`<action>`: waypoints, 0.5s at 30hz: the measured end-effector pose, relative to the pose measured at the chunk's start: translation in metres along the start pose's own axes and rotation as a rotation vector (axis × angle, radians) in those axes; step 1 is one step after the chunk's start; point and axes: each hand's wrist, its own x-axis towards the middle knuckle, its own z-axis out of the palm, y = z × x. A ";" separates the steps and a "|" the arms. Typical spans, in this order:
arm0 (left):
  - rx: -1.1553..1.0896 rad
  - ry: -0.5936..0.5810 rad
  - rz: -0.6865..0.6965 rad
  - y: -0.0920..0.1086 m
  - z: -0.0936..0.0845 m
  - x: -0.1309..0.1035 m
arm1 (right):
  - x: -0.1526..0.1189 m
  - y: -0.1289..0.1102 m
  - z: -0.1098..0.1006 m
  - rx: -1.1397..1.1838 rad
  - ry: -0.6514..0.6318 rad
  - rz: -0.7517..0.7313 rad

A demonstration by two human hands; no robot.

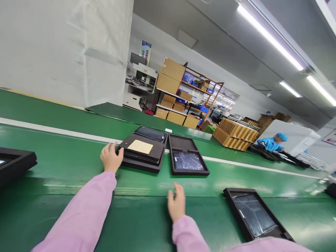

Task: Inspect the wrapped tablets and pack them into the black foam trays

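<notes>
My left hand (112, 157) is at the left edge of a black foam tray (141, 167), its fingers apart and the thumb by the corner; whether it touches is hard to tell. Piled in that tray are flat black panels (126, 143), with a pale yellow label sheet (140, 146) on top. A dark tablet-like panel (151, 133) lies at its far end. Right beside it is a second black foam tray (190, 172) with a film-wrapped dark panel (188, 161) in its near half. Nearer to me, my right hand (176, 203) hovers over the green surface, fingers extended, holding nothing.
On the green worktop (141, 217), a black tray with a film-wrapped panel (256, 213) lies at right, another black tray (18, 162) at left. Pink cloth (267, 245) shows below. Cardboard dividers (233, 134) stand farther back, near a person in blue (273, 143).
</notes>
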 end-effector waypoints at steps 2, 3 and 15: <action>0.069 -0.109 0.229 0.004 0.008 -0.001 | 0.013 -0.011 0.041 0.057 -0.059 0.057; 0.120 -0.181 0.361 0.004 0.013 0.000 | 0.020 -0.018 0.060 0.088 -0.078 0.092; 0.078 -0.251 0.901 -0.020 0.042 -0.011 | 0.059 -0.029 0.085 0.555 -0.105 0.287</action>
